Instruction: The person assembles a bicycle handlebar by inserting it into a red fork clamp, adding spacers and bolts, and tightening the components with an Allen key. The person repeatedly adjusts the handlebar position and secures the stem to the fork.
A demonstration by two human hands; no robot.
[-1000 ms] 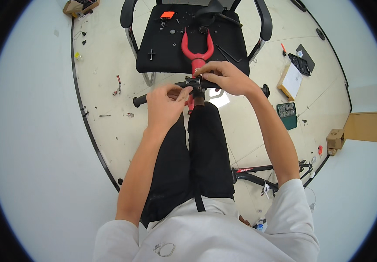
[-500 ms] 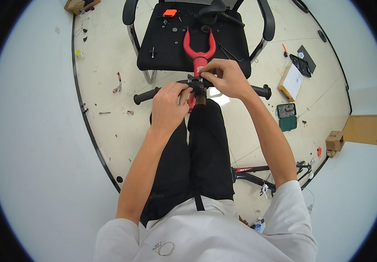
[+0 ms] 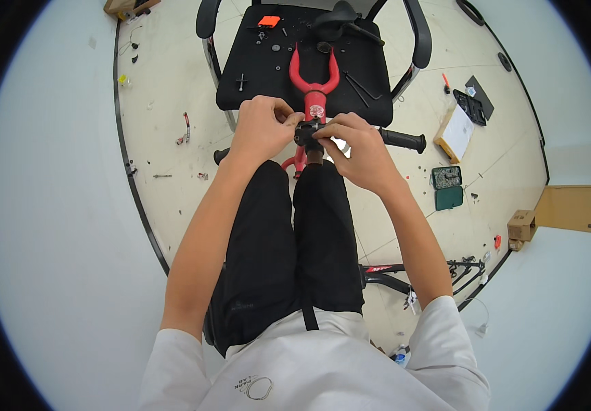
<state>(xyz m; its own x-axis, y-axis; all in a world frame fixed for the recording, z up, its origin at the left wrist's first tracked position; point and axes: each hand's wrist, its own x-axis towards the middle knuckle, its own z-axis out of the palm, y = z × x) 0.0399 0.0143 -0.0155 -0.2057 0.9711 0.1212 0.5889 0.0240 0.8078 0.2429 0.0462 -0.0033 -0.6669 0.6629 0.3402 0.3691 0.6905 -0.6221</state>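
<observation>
Between my knees stands a red bicycle fork, its legs pointing away over a chair seat. A black handlebar stem sits at its near end, around a handlebar that runs crosswise and ends in black grips. My left hand is closed in a pinch at the stem's far left edge; whatever its fingertips hold is too small to make out. From the right, my right hand grips the stem with thumb and fingers, hiding part of the handlebar.
The black chair seat carries a saddle, hex keys, an orange item and small parts. Right on the floor are a green case, a white-topped box and a black bicycle frame. Scattered bits lie left.
My left hand has moved from the stem's near left side to its far left edge. My right hand has come nearer, from the far side to the stem's right. The handlebar has tilted slightly.
</observation>
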